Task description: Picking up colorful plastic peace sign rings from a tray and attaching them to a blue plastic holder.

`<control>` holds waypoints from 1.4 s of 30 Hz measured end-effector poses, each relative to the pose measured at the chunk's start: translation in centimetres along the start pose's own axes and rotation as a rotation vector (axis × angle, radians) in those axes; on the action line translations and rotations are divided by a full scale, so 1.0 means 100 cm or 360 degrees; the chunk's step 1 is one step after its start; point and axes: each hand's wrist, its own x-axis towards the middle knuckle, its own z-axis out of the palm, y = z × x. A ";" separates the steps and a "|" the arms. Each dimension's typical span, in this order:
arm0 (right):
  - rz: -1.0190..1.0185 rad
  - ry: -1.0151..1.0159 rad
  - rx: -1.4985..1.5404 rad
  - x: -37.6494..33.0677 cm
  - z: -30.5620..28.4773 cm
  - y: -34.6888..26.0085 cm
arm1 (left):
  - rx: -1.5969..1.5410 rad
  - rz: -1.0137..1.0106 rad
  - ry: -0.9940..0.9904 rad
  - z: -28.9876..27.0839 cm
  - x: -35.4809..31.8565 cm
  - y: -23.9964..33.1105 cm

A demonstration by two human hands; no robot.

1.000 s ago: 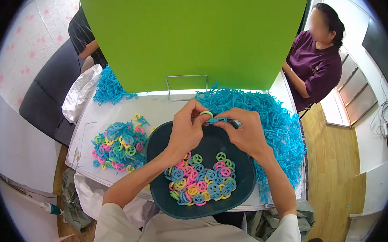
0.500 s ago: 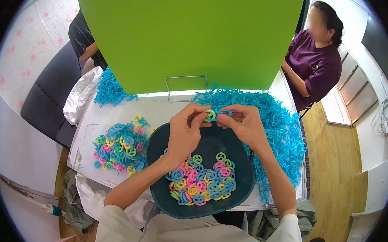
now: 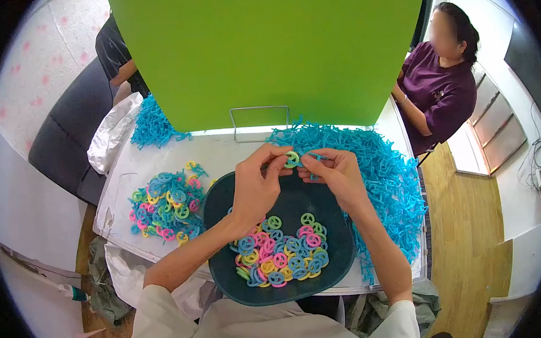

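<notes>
Between the fingertips of my left hand is a small light-green plastic wheel, round with spokes. My right hand pinches a blue branched plastic piece whose near end meets the wheel. Whether the two are joined I cannot tell, since the fingers cover the contact. Both hands are above the far part of a dark green basin. Many loose wheels in pink, yellow, blue and green lie in its near half.
Blue plastic pieces form a large heap on the right of the white table, with a smaller heap far left. Wheels joined with blue pieces are piled left. A green panel stands behind; a person sits at right.
Both hands have shifted very slightly left. The right fingers have turned a little around the blue piece, and more of the green wheel's face shows.
</notes>
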 end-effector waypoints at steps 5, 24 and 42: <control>-0.0328 0.0209 -0.0415 0.003 0.002 0.010 | -0.0146 -0.0123 -0.0019 -0.001 0.002 -0.006; -0.0393 0.0301 -0.0741 -0.002 0.010 0.002 | 0.0072 0.0179 0.0074 -0.002 -0.003 0.000; -0.0228 -0.0064 -0.0105 -0.004 0.009 -0.007 | 0.1545 0.0109 -0.1321 -0.021 -0.032 -0.049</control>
